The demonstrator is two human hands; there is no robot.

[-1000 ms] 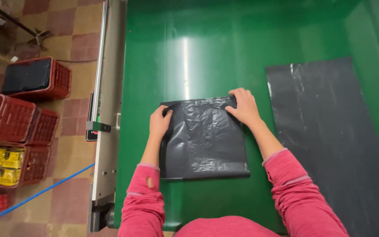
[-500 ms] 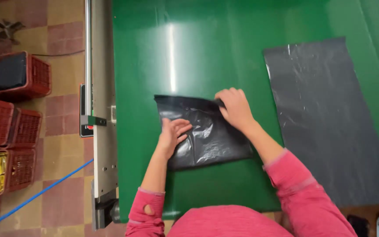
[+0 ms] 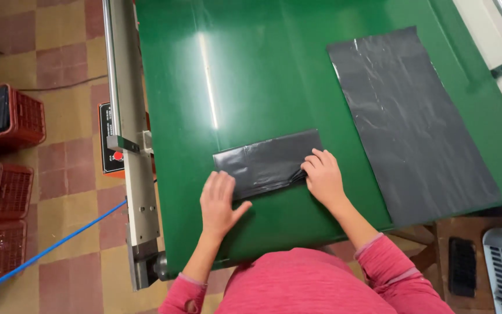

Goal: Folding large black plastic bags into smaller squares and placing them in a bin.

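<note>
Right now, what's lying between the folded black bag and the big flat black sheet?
Nothing: only bare green table separates the folded bag from the flat sheet, seen in the head view.

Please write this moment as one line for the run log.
left hand: flat on folded black bag | right hand: pressing bag's right end | surface: green table | nearby: flat black bag

Overhead lighting was bright and even. A long white streak of glare ran down the glossy green table [image 3: 262, 70], with a fainter sheen beside it. The flat grey plastic sheet [image 3: 408, 116] caught a dull, crinkled shine, as did the folded dark bag [image 3: 265, 161]. Soft, short shadows lay under the left hand [image 3: 219, 200] and right hand [image 3: 322, 177]. Focus was sharp throughout; straight edges bowed slightly toward the frame borders
</note>
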